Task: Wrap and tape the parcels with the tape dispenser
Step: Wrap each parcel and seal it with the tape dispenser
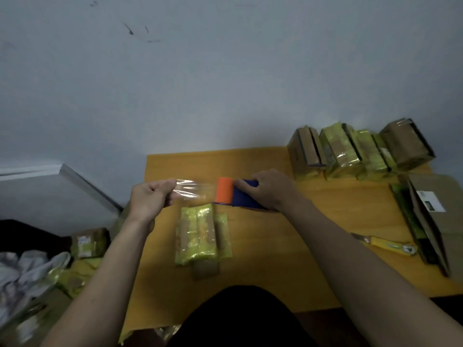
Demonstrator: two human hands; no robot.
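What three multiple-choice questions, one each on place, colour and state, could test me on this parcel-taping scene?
1. Where does the yellow-wrapped parcel lie?
A. on the table's middle
B. on the floor
C. in the right hand

2. What colour is the tape dispenser's roller?
A. green
B. orange
C. white

3. What is the left hand doing?
A. resting flat
B. gripping scissors
C. pinching a stretched strip of clear tape

Answers: 1 A, it rests on the table below both hands; 2 B, orange beside the blue body; 3 C, tape spans hand to dispenser.
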